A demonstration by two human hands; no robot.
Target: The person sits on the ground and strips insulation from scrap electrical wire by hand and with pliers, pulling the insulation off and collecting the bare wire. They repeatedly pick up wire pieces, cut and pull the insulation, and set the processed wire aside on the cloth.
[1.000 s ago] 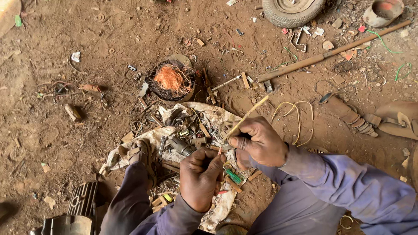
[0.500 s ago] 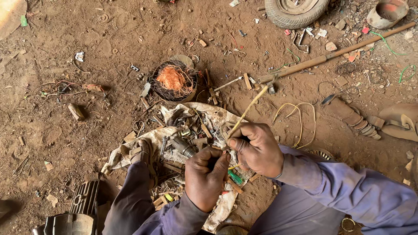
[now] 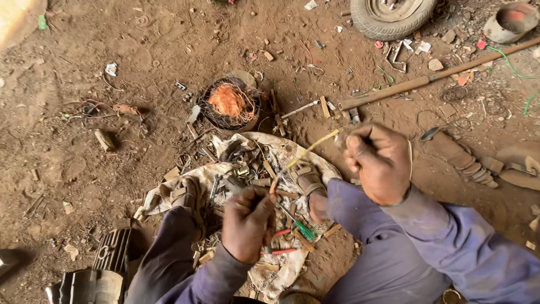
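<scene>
Dirt floor, both hands' grip clenched on yellowish wire (image 3: 306, 151), copper coil (image 3: 229, 103), tyre (image 3: 390, 16) nearby

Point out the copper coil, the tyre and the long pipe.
copper coil (image 3: 228, 101), head view, on the orange windings.
tyre (image 3: 371, 21), head view, on the tread at its lower left.
long pipe (image 3: 427, 80), head view, mid-length.

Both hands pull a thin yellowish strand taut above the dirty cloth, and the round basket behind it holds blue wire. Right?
Not quite: the head view shows orange wire in the round basket, not blue. The left hand and right hand do pull the thin yellowish strand above the dirty cloth.
</scene>
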